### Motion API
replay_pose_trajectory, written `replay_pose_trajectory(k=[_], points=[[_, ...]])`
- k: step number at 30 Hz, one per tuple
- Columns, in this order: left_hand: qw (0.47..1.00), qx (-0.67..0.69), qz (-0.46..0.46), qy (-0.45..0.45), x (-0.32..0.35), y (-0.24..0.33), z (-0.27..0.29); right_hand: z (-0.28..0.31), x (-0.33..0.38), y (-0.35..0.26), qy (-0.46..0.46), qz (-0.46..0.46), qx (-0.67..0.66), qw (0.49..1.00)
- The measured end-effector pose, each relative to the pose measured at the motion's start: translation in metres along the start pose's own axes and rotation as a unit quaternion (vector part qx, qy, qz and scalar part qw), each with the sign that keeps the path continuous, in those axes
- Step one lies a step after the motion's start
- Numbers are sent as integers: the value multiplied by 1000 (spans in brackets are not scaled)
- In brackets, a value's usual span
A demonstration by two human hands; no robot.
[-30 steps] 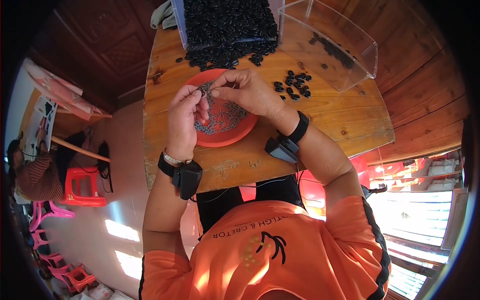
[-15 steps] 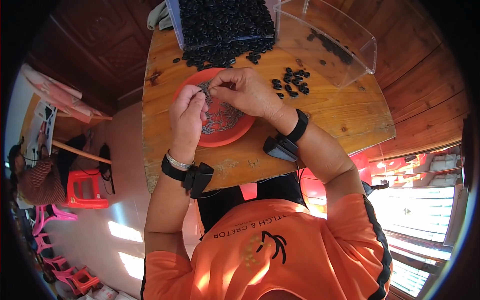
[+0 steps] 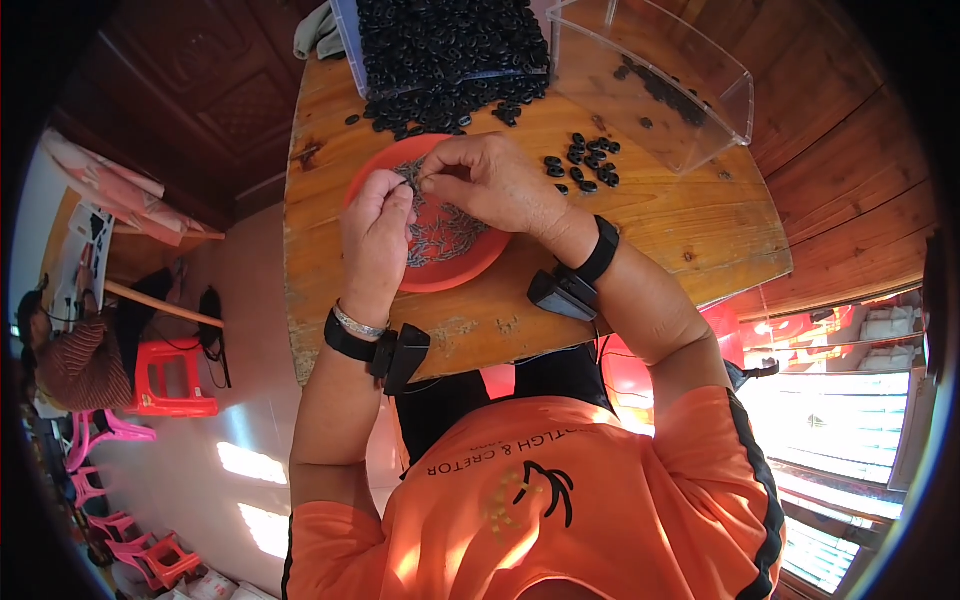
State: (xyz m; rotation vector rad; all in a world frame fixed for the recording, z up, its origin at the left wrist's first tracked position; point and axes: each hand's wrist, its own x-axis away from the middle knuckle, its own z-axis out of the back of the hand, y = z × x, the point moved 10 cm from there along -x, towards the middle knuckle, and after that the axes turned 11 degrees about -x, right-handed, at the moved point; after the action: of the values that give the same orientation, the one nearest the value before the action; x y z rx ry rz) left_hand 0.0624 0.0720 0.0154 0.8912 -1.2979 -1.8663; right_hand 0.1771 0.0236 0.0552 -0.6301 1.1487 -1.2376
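Note:
My left hand (image 3: pixel 375 235) and my right hand (image 3: pixel 490 180) meet fingertip to fingertip over a round red plate (image 3: pixel 445 275) filled with small thin metal pieces. Together they pinch one small dark part (image 3: pixel 410 178) above the plate's far rim. Just right of my right hand lies a little group of black ring-shaped parts (image 3: pixel 585 165) on the wooden table (image 3: pixel 650 235). Both wrists wear black bands with small black devices.
A clear bin heaped with black parts (image 3: pixel 445 40) stands at the table's far edge, some spilled in front. A clear plastic box (image 3: pixel 660 80) holding a few black parts sits far right. A person sits by red and pink stools (image 3: pixel 160 380) on the left.
Both hands have stayed together over the red plate, shifting only slightly while working the small part between the fingertips.

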Motion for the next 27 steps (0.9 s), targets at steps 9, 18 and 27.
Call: replay_pose_trajectory(k=[9,18,27], points=[[999,-43,-11,7,3,5,-1,-4,2,-2,-7,3,35,999],[997,6,-22,68,10,6,2,-7,7,-18,45,80,70,993],[999,19,11,41,2,-6,-1,-4,7,-22,55,106,147,982]])
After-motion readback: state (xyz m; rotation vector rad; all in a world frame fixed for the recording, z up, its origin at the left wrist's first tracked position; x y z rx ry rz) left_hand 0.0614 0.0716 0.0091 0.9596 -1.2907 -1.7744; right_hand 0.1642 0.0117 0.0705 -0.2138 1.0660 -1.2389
